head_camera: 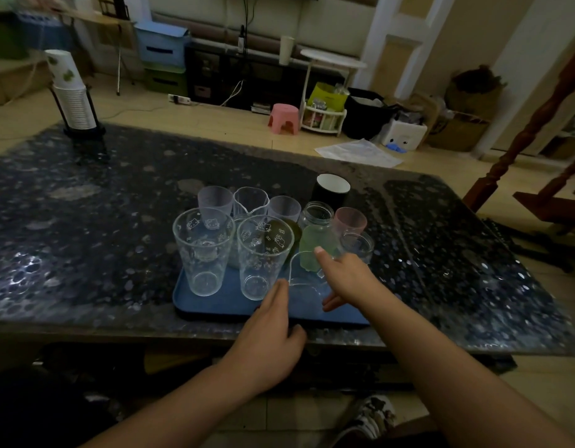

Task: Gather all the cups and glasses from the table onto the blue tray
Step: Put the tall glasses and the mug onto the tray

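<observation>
Both forearms fill the bottom of the frame, reaching up to the blue tray (pixel 215 305) at lower centre of the dark speckled worktop (pixel 85 237). Right hand (pixel 346 278) has a clear glass (pixel 304 279) at the tray's near right, thumb over the rim, fingers curled round the far side; grip looks closed on it. Left hand (pixel 268 337) rests by the tray's near edge, fingers loosely bent, one fingertip touching the same glass, holding nothing. Step looks like setting this glass down on the tray. Tray is crowded: two tall printed glasses (pixel 203 250) in front, frosted cups, a jar (pixel 318 216), a green cup (pixel 315 247) and a pink cup (pixel 350 221) behind. Black mug (pixel 331 192) stands just beyond the tray's far right corner; cannot tell if it is on it. Next move likely: release, then fetch that mug. Paper cup stack (pixel 72 92) sits upper left, well apart.
</observation>
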